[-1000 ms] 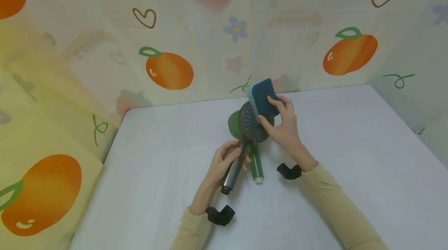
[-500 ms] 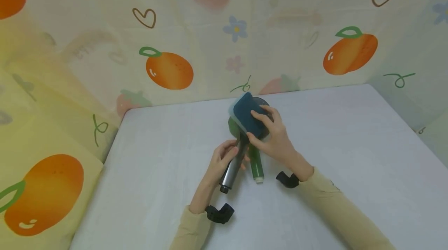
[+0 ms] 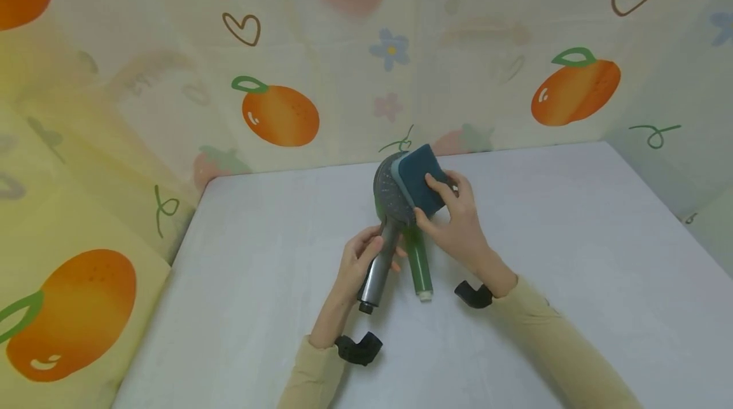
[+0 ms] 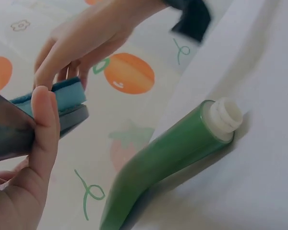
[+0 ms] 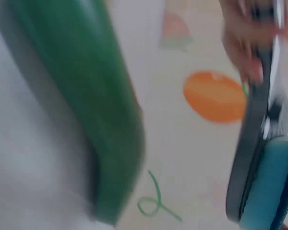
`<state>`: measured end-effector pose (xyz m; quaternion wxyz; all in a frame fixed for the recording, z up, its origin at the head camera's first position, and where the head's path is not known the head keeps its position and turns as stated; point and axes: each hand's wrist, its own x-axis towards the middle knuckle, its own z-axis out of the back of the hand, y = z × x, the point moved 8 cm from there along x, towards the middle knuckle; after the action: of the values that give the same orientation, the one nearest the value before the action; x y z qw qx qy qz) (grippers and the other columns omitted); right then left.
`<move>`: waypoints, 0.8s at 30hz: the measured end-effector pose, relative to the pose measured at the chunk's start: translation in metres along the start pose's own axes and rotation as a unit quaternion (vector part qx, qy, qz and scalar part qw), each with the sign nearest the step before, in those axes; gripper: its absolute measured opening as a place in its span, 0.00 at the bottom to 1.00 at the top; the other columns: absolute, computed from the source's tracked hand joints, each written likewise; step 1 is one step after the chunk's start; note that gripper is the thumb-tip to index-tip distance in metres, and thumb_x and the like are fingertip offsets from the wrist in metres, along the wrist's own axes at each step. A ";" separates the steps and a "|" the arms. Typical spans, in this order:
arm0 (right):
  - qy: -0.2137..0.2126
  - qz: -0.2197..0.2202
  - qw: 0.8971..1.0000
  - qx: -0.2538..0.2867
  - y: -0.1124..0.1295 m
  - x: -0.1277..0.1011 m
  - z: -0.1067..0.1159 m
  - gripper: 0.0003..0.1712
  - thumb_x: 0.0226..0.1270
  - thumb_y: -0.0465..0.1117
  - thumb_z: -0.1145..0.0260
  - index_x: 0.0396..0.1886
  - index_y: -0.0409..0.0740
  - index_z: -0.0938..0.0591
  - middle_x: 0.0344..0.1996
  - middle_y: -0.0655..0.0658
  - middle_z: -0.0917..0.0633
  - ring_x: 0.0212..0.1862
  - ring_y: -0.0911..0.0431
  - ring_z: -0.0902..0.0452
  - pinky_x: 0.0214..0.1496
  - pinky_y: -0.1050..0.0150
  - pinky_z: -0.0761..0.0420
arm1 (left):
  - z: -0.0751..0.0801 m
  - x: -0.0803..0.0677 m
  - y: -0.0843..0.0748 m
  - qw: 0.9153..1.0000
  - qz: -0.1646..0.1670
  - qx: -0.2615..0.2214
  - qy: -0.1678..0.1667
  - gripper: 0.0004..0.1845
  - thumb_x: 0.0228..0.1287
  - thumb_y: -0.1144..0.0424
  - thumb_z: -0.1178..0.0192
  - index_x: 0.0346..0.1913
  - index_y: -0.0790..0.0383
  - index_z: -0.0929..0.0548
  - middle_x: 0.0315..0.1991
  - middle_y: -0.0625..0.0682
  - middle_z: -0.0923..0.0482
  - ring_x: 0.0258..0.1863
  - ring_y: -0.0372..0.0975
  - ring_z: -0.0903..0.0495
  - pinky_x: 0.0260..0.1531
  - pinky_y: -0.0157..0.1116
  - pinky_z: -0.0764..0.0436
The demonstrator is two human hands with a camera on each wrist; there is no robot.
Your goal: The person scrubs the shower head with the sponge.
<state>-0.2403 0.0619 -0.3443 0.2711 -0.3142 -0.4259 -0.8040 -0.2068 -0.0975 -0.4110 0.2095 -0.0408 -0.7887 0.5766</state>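
Observation:
My left hand [image 3: 357, 263] grips the handle of a dark grey shower head [image 3: 390, 196], its round perforated face turned up. In my right hand [image 3: 460, 224] is a two-tone blue sponge [image 3: 422, 180], pinched between thumb and fingers. The sponge's lighter side lies against the right part of the shower head's face, as the right wrist view shows with the light blue layer [image 5: 269, 182] touching the disc. Beneath them a green shower head [image 3: 419, 263] with a white threaded end lies on the table, its head mostly hidden behind the grey one.
A white-covered table [image 3: 275, 256] spreads out under both hands. Behind it rises a curtain [image 3: 343, 65] printed with oranges, hearts and flowers. A black curved mount sits on each wrist, one at the left wrist [image 3: 359, 348] and one at the right wrist [image 3: 474, 294].
The sponge first slid left and down across the grey shower head's face, then back to the right. My left hand keeps its grip while the shower head shifts slightly.

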 end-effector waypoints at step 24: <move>0.016 -0.011 1.000 -0.001 0.009 0.006 -0.001 0.31 0.49 0.36 0.29 0.56 0.35 0.24 0.54 0.29 0.32 0.54 0.41 0.36 0.46 0.49 0.28 | 0.008 -0.001 -0.001 0.999 0.003 0.020 -0.042 0.21 0.72 0.65 0.61 0.59 0.80 0.35 0.41 0.52 0.22 0.30 0.38 0.20 0.22 0.34 0.21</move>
<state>-0.2384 0.0556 -0.3353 0.2688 -0.2967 -0.4239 -0.8124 -0.2090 -0.1055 -0.4122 0.1756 -0.0149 -0.7846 0.5944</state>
